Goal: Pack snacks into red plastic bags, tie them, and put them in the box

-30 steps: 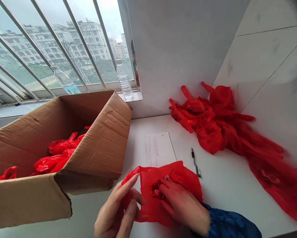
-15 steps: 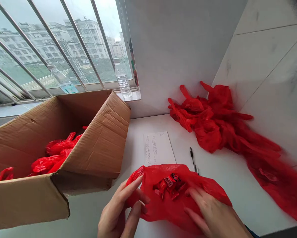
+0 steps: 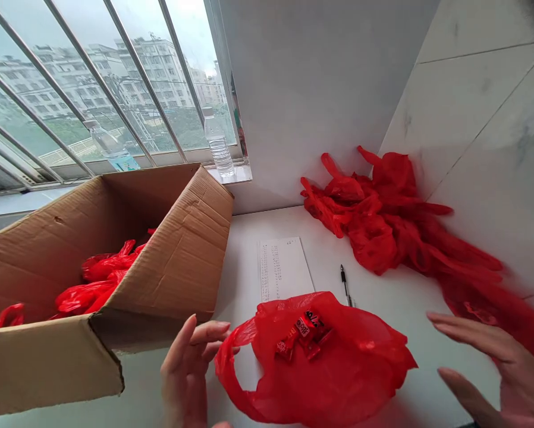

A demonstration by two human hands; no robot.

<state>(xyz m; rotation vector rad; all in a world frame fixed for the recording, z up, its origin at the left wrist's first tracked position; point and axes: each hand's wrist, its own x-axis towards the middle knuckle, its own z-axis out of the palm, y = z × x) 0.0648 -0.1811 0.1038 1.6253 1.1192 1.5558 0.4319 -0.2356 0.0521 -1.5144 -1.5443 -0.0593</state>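
Observation:
A red plastic bag (image 3: 329, 380) lies spread on the white table, its mouth facing up and one handle loop curving out at the left. Several small red wrapped candies (image 3: 306, 334) with dark print rest inside it. My left hand (image 3: 193, 359) is beside that loop, fingers apart; its fingertips reach behind the handle's edge, and I cannot tell whether they touch it. Off to the right, my right hand (image 3: 494, 362) hovers away from the bag, thumb and fingers spread, holding nothing.
An open cardboard box (image 3: 173, 249) with red bags (image 3: 91, 294) inside stands at left. Behind the bag lie a sheet of paper (image 3: 285, 267) and a pen (image 3: 344, 282). A heap of red bags (image 3: 378, 232) lies against the wall. Plastic bottles (image 3: 217, 145) stand on the windowsill.
My right hand has left the bag and moved right, opening. My left hand has drawn back leftward, its fingers loosened. The bag's left handle now shows as an open loop.

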